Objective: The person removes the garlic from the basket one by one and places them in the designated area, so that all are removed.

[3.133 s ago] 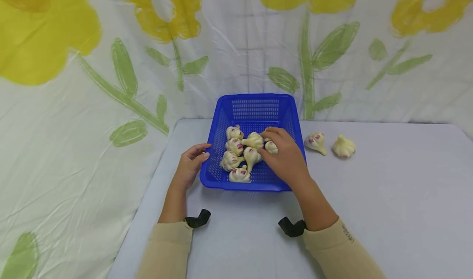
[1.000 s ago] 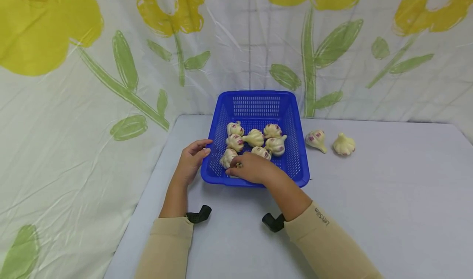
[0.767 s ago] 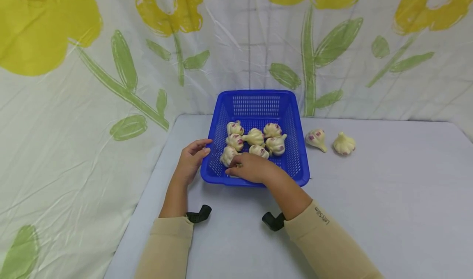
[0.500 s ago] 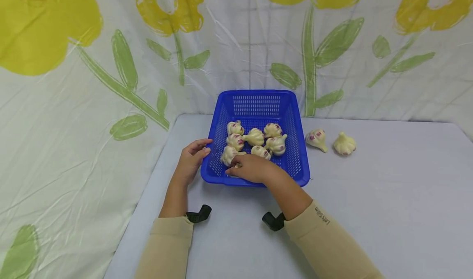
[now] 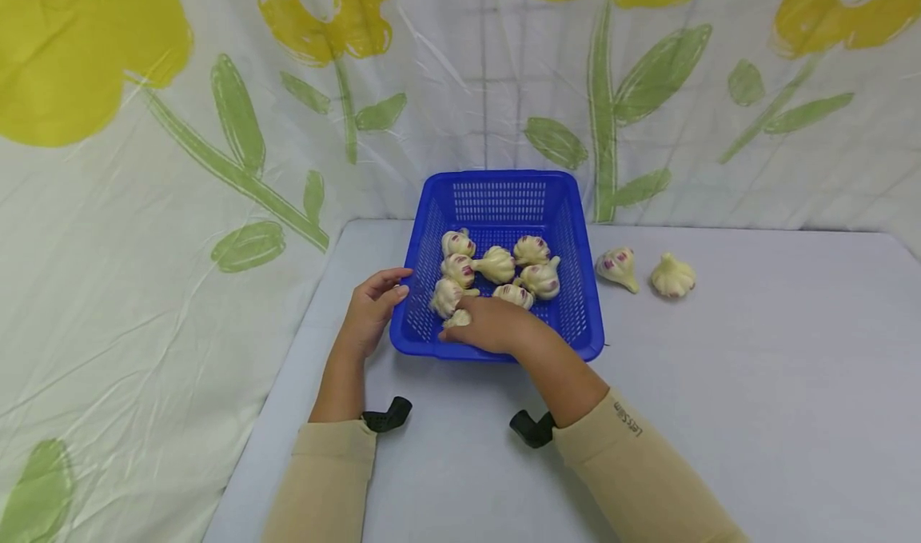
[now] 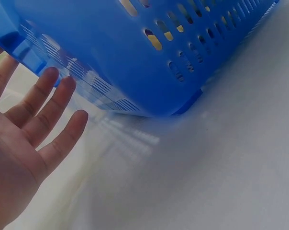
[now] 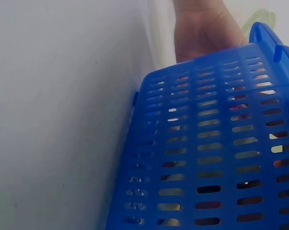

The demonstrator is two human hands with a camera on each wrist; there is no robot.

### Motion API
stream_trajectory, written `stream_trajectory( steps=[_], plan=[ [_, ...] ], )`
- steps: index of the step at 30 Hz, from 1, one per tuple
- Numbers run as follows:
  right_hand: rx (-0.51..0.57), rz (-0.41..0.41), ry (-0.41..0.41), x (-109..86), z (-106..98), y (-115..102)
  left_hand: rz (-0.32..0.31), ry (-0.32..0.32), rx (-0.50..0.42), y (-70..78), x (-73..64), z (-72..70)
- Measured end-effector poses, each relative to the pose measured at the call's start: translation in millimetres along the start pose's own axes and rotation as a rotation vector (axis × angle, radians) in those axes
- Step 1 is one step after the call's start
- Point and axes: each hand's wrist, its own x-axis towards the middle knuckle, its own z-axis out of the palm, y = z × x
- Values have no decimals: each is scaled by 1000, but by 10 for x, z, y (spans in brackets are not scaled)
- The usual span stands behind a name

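In the head view, a blue plastic basket (image 5: 424, 349) holds several garlic bulbs, cream with purple marks. My left hand (image 5: 368, 317) is at the basket's left rim, its fingertips against the edge. The left wrist view shows the fingers of that hand (image 6: 37, 127) spread and fairly straight beside the basket wall (image 6: 135, 72). Inside the front of the basket, my right hand (image 5: 495, 325) pinches a garlic bulb (image 5: 457, 319) between thumb and fingers, covering part of it. Close by lie another bulb (image 5: 448, 296) and a partly covered one (image 5: 514, 295).
Two garlic bulbs, one purple-marked (image 5: 616, 268) and one paler (image 5: 672, 277), lie on the white table (image 5: 755, 367) right of the basket. Behind stands a white curtain (image 5: 446, 87) with printed yellow flowers. The right wrist view is mostly filled by the slotted basket wall (image 7: 206, 143).
My right hand has moved from the bulbs on the basket's right side to the front-left bulb. Its fingers have just shifted, showing more of that bulb. My left hand stays at the rim.
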Motion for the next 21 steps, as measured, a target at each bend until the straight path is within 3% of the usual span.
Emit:
stream_trajectory(
  steps=[7, 21],
  plan=[
    [24, 10, -9, -13, -2, -5, 2, 3, 6, 19, -7, 13],
    [30, -123, -1, -61, -26, -9, -1, 6, 14, 13, -5, 10]
  ],
)
